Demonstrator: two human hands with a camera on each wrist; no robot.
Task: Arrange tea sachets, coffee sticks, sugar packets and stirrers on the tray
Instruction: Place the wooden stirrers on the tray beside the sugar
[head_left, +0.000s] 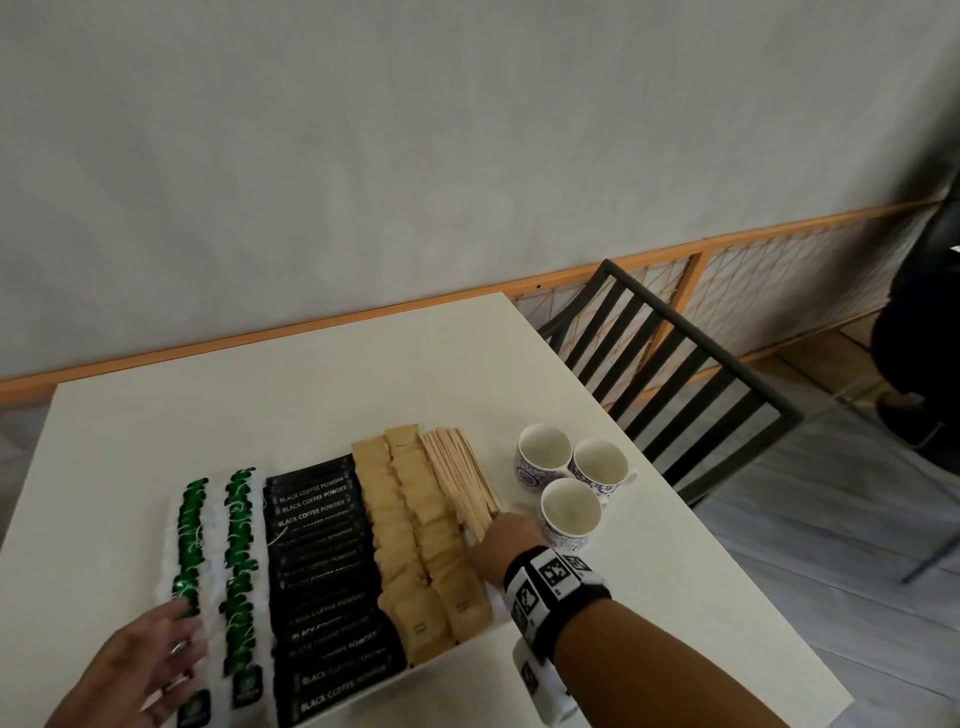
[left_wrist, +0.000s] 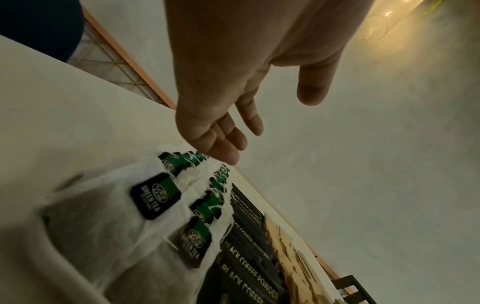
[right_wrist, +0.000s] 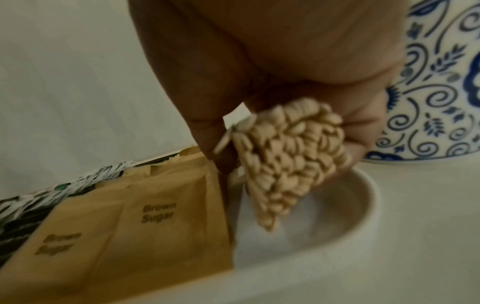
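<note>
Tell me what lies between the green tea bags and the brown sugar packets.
Head view: a column of black coffee sticks separates the tea bags from the sugar packets.

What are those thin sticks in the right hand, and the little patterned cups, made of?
The stirrers look like pale, unfinished wood: matte, flat, rounded ends. The right hand holds them bundled. The cups seem glazed ceramic: glossy white with blue painted scrolls, though that could be printed.

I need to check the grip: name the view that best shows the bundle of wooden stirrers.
Right wrist: the bundle of wooden stirrers fills it end-on, gripped by the right hand. Head shows their length; left wrist, barely anything.
</note>
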